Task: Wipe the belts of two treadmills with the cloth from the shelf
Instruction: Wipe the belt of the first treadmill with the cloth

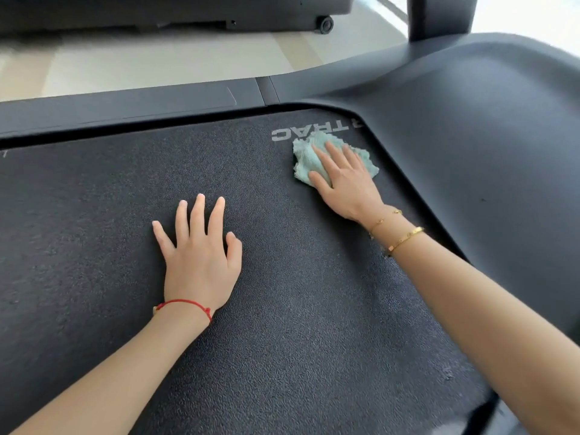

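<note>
Your right hand lies flat on the cloth, fingers straight and pressing it onto the belt — nothing is curled around it. The cloth, pale green and crumpled, sits at the belt's far right corner, just under the white lettering and near the hood. Your left hand is released — palm down on the bare belt near its middle, fingers spread, well apart from the cloth. Beyond the side rail at the belt's far edge, across pale floor, stands a second treadmill.
</note>
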Motion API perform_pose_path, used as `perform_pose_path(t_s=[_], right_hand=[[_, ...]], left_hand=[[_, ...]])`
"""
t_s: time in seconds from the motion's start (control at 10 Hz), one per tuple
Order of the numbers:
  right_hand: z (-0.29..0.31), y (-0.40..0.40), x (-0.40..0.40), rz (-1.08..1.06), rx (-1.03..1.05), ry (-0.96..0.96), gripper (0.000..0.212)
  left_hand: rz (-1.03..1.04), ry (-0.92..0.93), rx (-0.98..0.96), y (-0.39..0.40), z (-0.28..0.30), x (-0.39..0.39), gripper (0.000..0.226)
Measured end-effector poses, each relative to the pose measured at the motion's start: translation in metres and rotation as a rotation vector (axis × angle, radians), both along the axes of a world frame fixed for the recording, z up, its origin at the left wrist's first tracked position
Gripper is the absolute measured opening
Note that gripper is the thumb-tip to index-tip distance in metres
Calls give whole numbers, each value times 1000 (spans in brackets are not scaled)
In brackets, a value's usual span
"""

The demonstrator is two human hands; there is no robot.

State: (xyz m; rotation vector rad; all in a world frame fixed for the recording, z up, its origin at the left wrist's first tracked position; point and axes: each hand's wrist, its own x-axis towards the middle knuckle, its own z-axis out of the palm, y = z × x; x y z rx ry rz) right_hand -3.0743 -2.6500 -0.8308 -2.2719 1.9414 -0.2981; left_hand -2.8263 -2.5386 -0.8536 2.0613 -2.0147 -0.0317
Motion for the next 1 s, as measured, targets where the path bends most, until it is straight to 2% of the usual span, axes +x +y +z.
perform_pose_path(t_s=[0.1, 0.3, 0.4, 0.6, 0.7, 0.8, 0.9, 1.0], right_hand=[[-2, 24, -16, 16, 21, -8, 57], [0, -18, -21, -81, 17, 40, 55], [0, -4, -18, -37, 29, 9, 55], [0, 120, -29, 196, 11, -38, 56], [2, 135, -40, 180, 29, -33, 57], [1, 99, -46, 84, 10, -1, 55], [4, 57, -48, -96, 63, 28, 55], [4, 60, -46, -106, 70, 26, 55]], left_hand=[[-3, -3, -1, 0, 0, -1, 65], [2, 6, 7, 0, -1, 1, 65], [-1, 0, 14, 1, 0, 1, 66], [-7, 15, 13, 1, 1, 1, 67], [-20, 26, 23, 3, 1, 4, 64], [-29, 44, 49, 10, 1, 7, 58], [-56, 55, 32, 31, 3, 8, 61], [-102, 32, 28, 57, 4, 10, 69]])
